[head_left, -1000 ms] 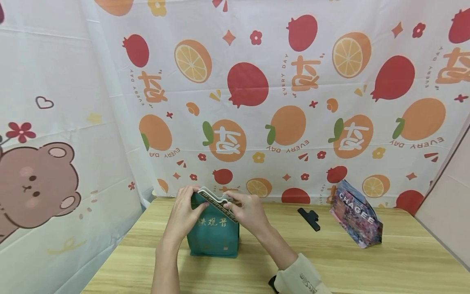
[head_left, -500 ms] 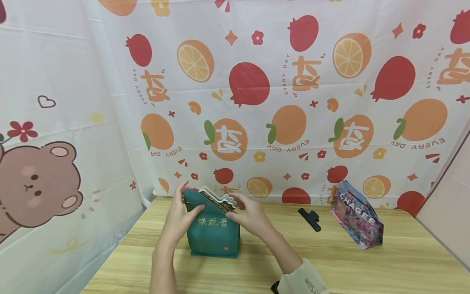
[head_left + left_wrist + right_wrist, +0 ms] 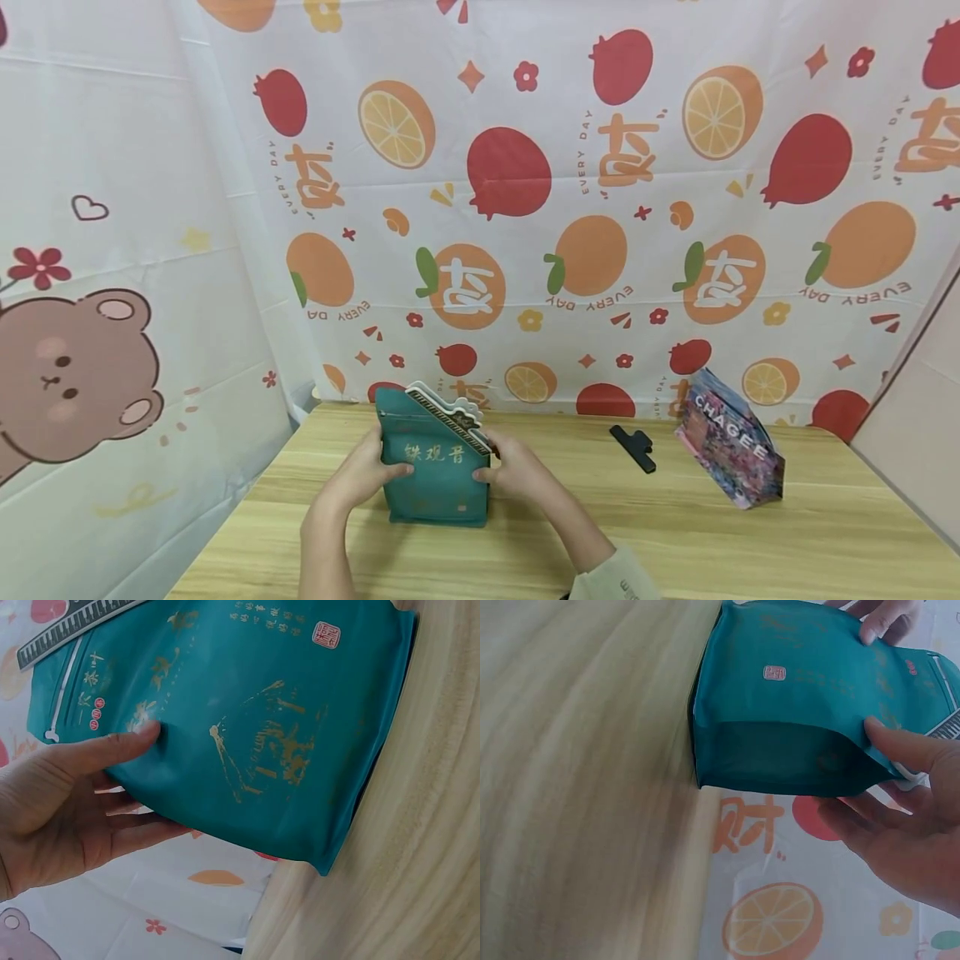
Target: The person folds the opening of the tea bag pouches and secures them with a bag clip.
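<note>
A teal tea bag (image 3: 438,483) with gold lettering stands on the wooden table (image 3: 750,542). A dark ribbed clip with a white edge (image 3: 447,414) sits slanted across its folded top. My left hand (image 3: 390,472) grips the bag's left side, thumb on the front face and fingers behind. My right hand (image 3: 486,475) holds the right side in the same way. In the left wrist view the left hand (image 3: 97,787) presses its thumb on the teal bag (image 3: 247,727). In the right wrist view the right hand (image 3: 900,795) pinches the teal bag (image 3: 780,727) by its edge.
A black clip (image 3: 632,447) lies on the table to the right of the bag. Further right a colourful CHAGEE pouch (image 3: 729,452) stands tilted. A fruit-print cloth (image 3: 525,208) hangs behind the table, and a bear-print cloth (image 3: 75,375) on the left.
Both hands have come down from the clip at the bag's top to the bag's two sides. The clip stays on the folded top.
</note>
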A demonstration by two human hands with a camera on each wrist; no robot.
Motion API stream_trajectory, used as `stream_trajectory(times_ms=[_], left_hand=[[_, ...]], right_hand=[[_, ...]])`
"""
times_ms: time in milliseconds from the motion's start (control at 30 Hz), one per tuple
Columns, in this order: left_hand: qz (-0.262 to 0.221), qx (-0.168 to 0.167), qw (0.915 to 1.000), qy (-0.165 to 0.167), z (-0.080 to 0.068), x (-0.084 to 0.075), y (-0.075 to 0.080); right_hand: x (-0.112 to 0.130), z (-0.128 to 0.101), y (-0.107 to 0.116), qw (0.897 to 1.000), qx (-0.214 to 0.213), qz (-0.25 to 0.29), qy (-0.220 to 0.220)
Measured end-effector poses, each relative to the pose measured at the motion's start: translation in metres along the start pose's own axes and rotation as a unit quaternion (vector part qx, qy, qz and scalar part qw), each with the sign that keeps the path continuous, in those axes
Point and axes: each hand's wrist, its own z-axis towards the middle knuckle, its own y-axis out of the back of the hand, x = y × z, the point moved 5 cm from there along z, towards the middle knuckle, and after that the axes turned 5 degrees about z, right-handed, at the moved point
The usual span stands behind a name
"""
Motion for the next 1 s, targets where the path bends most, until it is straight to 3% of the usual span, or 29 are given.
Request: stream_trajectory(times_ms=[433,1000], left_hand=[[0.008,-0.018,0.9998,0.001,0.0005,0.0057,-0.0002],[0.013,-0.013,0.9998,-0.003,0.0012,0.0048,-0.0028]], right_hand=[[0.0008,-0.0002,-0.0062,1.0,-0.016,0.0,-0.012],[-0.0021,-0.0001,-0.0058,0.999,-0.035,0.001,-0.006]])
